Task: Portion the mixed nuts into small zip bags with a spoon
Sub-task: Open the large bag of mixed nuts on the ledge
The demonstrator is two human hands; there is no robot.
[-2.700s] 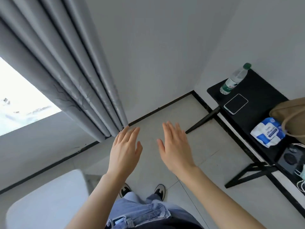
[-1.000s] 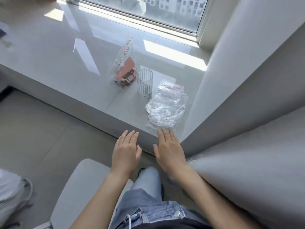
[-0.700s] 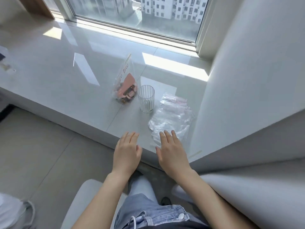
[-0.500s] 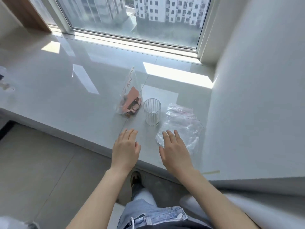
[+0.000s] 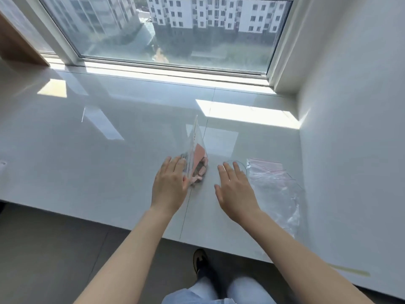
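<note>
I hold both hands flat, fingers straight, gripping nothing: left hand (image 5: 169, 186) beside nut bag (image 5: 196, 159), right hand (image 5: 235, 187) before glass (image 5: 237, 164), near the surface's front edge, ready to reach.

A clear bag of mixed nuts (image 5: 197, 163) stands upright on the worktop (image 5: 87, 150), with crumpled small zip bags (image 5: 274, 183) lying flat to its right.

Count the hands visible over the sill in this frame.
2. The left hand is beside the nut bag; the right hand partly covers the clear glass, left of the small zip bags.
</note>
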